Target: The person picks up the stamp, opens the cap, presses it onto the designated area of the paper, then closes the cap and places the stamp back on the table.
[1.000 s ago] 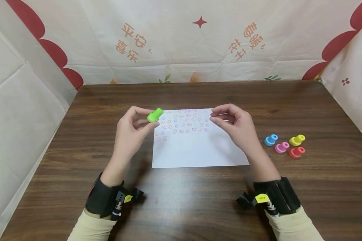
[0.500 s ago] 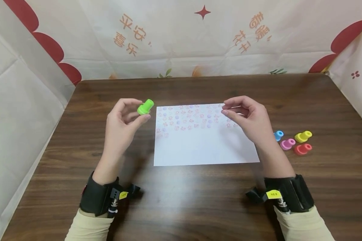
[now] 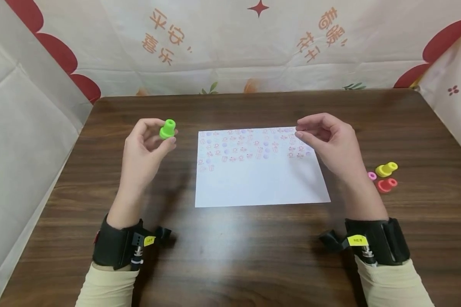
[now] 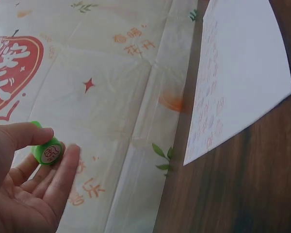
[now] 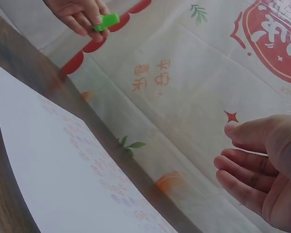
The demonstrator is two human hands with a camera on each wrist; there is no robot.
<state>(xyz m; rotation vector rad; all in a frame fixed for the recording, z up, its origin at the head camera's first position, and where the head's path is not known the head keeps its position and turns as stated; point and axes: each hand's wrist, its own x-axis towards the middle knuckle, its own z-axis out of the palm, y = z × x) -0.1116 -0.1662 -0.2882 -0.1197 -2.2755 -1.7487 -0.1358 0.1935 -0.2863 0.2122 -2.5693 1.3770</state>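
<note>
My left hand (image 3: pixel 144 147) pinches a green stamp (image 3: pixel 167 129) between thumb and fingers, off the paper's left side. In the left wrist view the round face of the stamp (image 4: pixel 50 153) shows a reddish figure. My right hand (image 3: pixel 332 145) is over the right edge of a white sheet of paper (image 3: pixel 261 183), with nothing between its loosely bent fingers. In the right wrist view the thumb and fingers of the right hand (image 5: pixel 262 170) stand apart. Rows of small red and purple stamp prints (image 3: pixel 242 145) cover the upper part of the sheet.
Right of the right forearm stand a yellow stamp (image 3: pixel 386 169), a red stamp (image 3: pixel 387 185) and a partly hidden pink stamp (image 3: pixel 372 175). All rest on the dark wooden table (image 3: pixel 230 256). A pale printed cloth (image 3: pixel 223 51) hangs behind the table.
My left hand has moved left with the green stamp, away from the paper. The right hand has moved right, and its arm now hides the blue stamp and part of the pink one.
</note>
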